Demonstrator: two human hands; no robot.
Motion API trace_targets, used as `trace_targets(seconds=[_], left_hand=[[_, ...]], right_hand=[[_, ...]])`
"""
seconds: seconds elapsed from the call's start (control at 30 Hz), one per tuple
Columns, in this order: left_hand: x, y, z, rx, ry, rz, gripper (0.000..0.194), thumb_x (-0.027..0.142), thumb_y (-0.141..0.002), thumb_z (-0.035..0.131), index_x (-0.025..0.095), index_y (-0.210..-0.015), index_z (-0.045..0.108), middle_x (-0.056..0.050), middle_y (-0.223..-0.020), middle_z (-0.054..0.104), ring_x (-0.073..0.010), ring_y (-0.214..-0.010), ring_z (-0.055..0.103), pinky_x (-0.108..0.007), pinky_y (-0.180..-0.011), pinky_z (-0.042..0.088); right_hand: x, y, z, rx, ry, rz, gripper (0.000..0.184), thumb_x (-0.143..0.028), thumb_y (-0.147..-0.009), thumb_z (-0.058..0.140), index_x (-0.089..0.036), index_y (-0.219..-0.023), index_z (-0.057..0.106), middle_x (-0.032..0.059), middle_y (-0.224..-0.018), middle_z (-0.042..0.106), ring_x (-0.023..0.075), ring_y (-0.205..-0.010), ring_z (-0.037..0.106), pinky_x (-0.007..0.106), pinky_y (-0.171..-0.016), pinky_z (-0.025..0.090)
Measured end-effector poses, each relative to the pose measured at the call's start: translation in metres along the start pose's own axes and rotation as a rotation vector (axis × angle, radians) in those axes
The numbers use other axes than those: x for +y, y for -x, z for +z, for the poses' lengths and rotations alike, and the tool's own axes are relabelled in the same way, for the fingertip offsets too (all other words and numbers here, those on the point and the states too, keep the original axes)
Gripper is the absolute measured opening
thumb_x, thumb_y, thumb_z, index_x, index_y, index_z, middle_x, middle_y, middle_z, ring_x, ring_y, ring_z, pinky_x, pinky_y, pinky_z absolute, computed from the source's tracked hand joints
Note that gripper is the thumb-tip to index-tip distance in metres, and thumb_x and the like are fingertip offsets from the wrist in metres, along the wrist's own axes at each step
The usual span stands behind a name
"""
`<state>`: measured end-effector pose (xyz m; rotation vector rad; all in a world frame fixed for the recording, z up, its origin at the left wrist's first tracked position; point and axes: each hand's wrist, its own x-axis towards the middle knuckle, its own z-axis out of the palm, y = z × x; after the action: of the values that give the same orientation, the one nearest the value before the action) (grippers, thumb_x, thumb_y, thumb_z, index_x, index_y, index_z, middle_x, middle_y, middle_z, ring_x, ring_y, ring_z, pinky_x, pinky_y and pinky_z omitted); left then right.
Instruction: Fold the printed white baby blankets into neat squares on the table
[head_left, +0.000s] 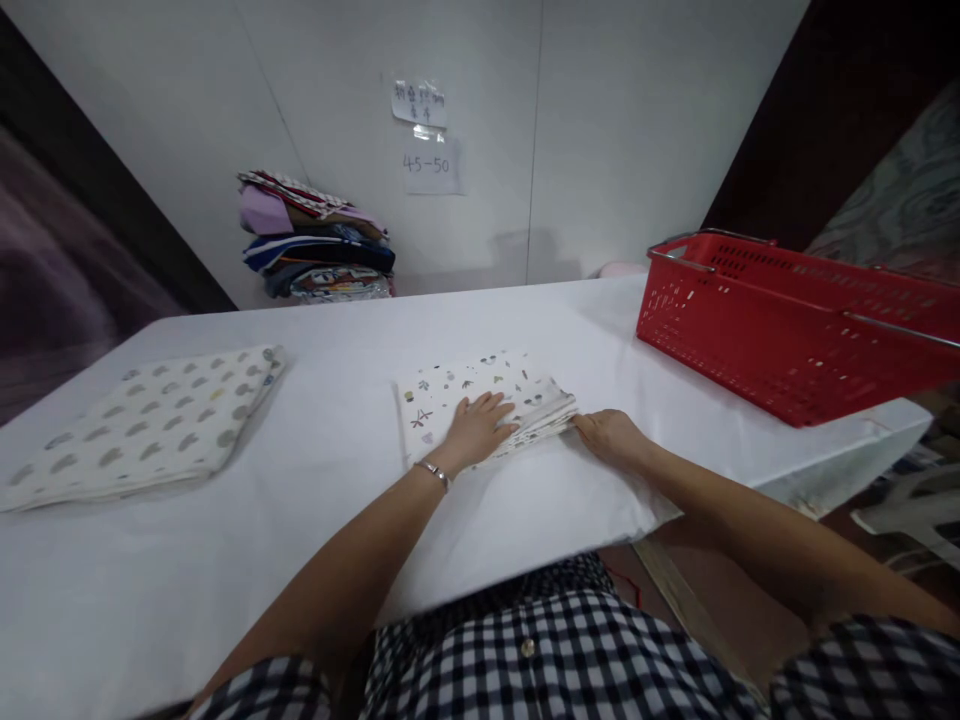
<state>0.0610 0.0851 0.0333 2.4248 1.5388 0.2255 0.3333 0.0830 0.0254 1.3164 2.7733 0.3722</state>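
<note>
A folded white cloth (431, 392) with small printed motifs lies on the table in front of me. My left hand (478, 428) rests flat on top of it, fingers stretched out, a silver bracelet at the wrist. At the cloth's right end, where several layers show along the edge, my right hand (606, 436) pinches the corner between its fingers. Part of the cloth is covered by my left hand.
Another folded cloth (161, 415) with grey-brown prints lies on the left of the white-covered table (315, 560). A red plastic basket (750, 335) stands at the right edge. Behind the table rises a stack of folded fabrics (319, 250). Paper signs (433, 168) hang on the wall.
</note>
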Motion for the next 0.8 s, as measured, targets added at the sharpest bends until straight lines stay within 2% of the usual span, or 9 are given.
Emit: trace_targets(seconds=[0.2, 0.27, 0.37, 0.43, 0.53, 0.67, 0.73, 0.8], left_hand=[[0.001, 0.004, 0.001, 0.008, -0.013, -0.005, 0.052, 0.055, -0.091, 0.022, 0.032, -0.136, 0.039, -0.001, -0.150, 0.025, -0.0237, -0.139, 0.017, -0.052, -0.111, 0.012], [0.005, 0.008, -0.001, 0.029, -0.004, 0.011, 0.052, 0.053, -0.092, 0.020, 0.031, -0.136, 0.039, -0.001, -0.150, 0.025, -0.0236, -0.139, 0.017, -0.052, -0.111, 0.012], [0.011, 0.012, 0.001, 0.043, -0.011, 0.084, 0.050, 0.049, -0.093, 0.019, 0.031, -0.136, 0.038, -0.001, -0.150, 0.026, -0.0226, -0.139, 0.018, -0.051, -0.111, 0.014], [0.014, 0.013, 0.004, 0.037, -0.043, 0.139, 0.048, 0.047, -0.094, 0.020, 0.032, -0.136, 0.038, 0.000, -0.149, 0.029, -0.0218, -0.138, 0.021, -0.050, -0.111, 0.014], [0.016, 0.015, 0.008, 0.049, -0.096, 0.171, 0.046, 0.047, -0.094, 0.022, 0.032, -0.135, 0.038, 0.000, -0.147, 0.033, -0.0215, -0.136, 0.024, -0.050, -0.111, 0.015], [0.014, 0.025, 0.008, 0.076, -0.125, 0.175, 0.046, 0.045, -0.094, 0.025, 0.031, -0.136, 0.036, -0.001, -0.146, 0.035, -0.0207, -0.136, 0.025, -0.046, -0.111, 0.015], [0.012, 0.034, 0.007, 0.081, -0.124, 0.162, 0.046, 0.043, -0.094, 0.026, 0.030, -0.137, 0.035, 0.000, -0.146, 0.035, -0.0198, -0.136, 0.025, -0.044, -0.111, 0.016], [0.010, 0.042, 0.005, 0.099, -0.113, 0.137, 0.044, 0.041, -0.095, 0.027, 0.029, -0.135, 0.039, 0.000, -0.144, 0.038, -0.0195, -0.134, 0.028, -0.041, -0.110, 0.020]], right_hand=[[0.002, 0.010, -0.005, 0.004, -0.065, 0.043, 0.027, -0.023, -0.093, 0.033, -0.018, -0.099, 0.060, 0.0029, -0.076, 0.068, 0.0143, -0.065, 0.060, 0.023, -0.057, 0.031], [0.002, 0.012, -0.008, 0.058, -0.117, 0.103, 0.028, -0.025, -0.093, 0.034, -0.020, -0.102, 0.060, 0.0026, -0.082, 0.069, 0.0145, -0.071, 0.062, 0.023, -0.060, 0.035], [-0.001, 0.011, -0.016, 0.207, -0.203, 0.182, 0.029, -0.025, -0.093, 0.035, -0.020, -0.106, 0.061, 0.0043, -0.089, 0.070, 0.0158, -0.079, 0.062, 0.025, -0.069, 0.041], [-0.006, 0.005, -0.021, 0.319, -0.245, 0.152, 0.029, -0.024, -0.093, 0.037, -0.018, -0.108, 0.061, 0.0074, -0.095, 0.068, 0.0173, -0.086, 0.061, 0.028, -0.076, 0.043], [-0.013, -0.007, -0.022, 0.422, -0.301, 0.010, 0.031, -0.023, -0.092, 0.038, -0.016, -0.114, 0.059, 0.0115, -0.112, 0.063, 0.0195, -0.106, 0.055, 0.034, -0.089, 0.042], [-0.017, -0.010, -0.004, 0.341, -0.344, -0.098, 0.035, -0.022, -0.093, 0.037, -0.017, -0.124, 0.052, 0.0122, -0.127, 0.055, 0.0221, -0.123, 0.045, 0.045, -0.099, 0.036], [-0.017, -0.005, 0.006, 0.303, -0.384, -0.093, 0.036, -0.022, -0.093, 0.037, -0.017, -0.127, 0.049, 0.0115, -0.130, 0.053, 0.0218, -0.126, 0.042, 0.046, -0.101, 0.035], [-0.014, 0.000, 0.012, 0.330, -0.448, -0.066, 0.036, -0.023, -0.093, 0.038, -0.019, -0.127, 0.050, 0.0104, -0.130, 0.054, 0.0201, -0.126, 0.042, 0.044, -0.102, 0.035]])
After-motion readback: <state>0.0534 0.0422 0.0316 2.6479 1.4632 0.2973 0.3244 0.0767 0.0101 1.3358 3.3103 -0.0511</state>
